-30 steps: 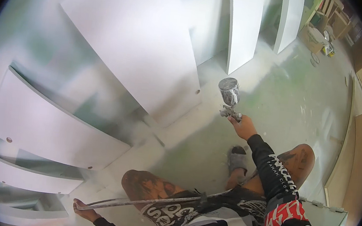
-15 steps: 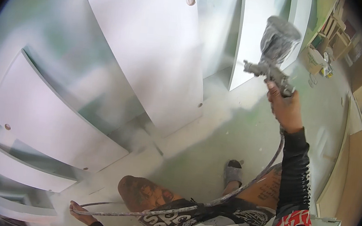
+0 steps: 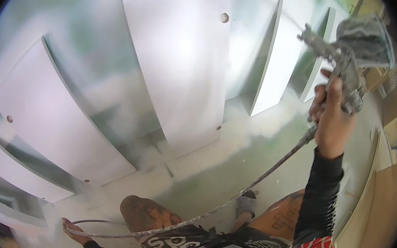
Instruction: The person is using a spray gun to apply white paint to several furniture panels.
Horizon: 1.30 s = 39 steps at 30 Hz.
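My right hand (image 3: 335, 116) is wrapped round the handle of a paint-smeared spray gun (image 3: 329, 53), raised at the upper right. The gun's nozzle points left, toward the white panels, and its cup (image 3: 366, 39) sits on top. A speckled hose (image 3: 229, 202) runs from the handle down across my lap to the lower left. There my left hand (image 3: 75, 232) holds a loop of it. A large white panel (image 3: 185, 69) with round holes leans against the wall ahead. Right of it, nearer the nozzle, stands a narrower white panel (image 3: 280, 60).
More white panels lean at the left, including a wide one (image 3: 61, 114) and a slim one (image 3: 20, 166). Wooden boards (image 3: 385, 206) stand along the right side. Whitish overspray covers parts of the greenish floor (image 3: 253, 154) and wall.
My right hand and the spray gun have moved up and right, and the gun has tilted. The hose now runs straighter. My view has shifted slightly; the left hand still holds the hose.
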Each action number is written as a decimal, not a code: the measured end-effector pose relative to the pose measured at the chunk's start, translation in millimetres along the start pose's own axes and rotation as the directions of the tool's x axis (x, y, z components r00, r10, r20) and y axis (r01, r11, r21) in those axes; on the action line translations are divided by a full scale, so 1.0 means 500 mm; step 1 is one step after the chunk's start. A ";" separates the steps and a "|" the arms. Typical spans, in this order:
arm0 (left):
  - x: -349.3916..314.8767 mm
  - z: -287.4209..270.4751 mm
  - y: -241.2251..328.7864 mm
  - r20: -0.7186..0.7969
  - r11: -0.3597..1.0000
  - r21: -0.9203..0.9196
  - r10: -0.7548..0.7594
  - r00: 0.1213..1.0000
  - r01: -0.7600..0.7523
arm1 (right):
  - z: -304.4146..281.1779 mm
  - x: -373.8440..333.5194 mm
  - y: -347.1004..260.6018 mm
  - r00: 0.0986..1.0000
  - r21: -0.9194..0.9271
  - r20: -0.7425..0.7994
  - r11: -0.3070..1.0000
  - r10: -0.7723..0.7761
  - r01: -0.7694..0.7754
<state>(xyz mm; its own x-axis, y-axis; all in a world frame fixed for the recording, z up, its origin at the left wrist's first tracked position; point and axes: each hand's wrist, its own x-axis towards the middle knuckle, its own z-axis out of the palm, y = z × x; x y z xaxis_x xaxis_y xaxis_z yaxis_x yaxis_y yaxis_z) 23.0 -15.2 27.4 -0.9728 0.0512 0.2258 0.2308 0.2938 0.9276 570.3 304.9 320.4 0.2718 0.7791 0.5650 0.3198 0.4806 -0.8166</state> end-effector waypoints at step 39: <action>0.085 -0.024 -0.113 0.009 0.992 0.100 -0.083 0.996 0.082 | 0.040 -0.247 0.294 0.848 -0.447 0.310 0.853 0.431 -0.270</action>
<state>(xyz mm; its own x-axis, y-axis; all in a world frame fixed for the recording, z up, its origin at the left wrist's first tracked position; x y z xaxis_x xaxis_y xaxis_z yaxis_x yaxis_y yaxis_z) -31.1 -41.0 -11.9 -0.9888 0.0353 0.1451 0.1473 0.3910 0.9085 565.7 287.4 128.3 0.0869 0.9921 0.0906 0.6048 0.0198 -0.7962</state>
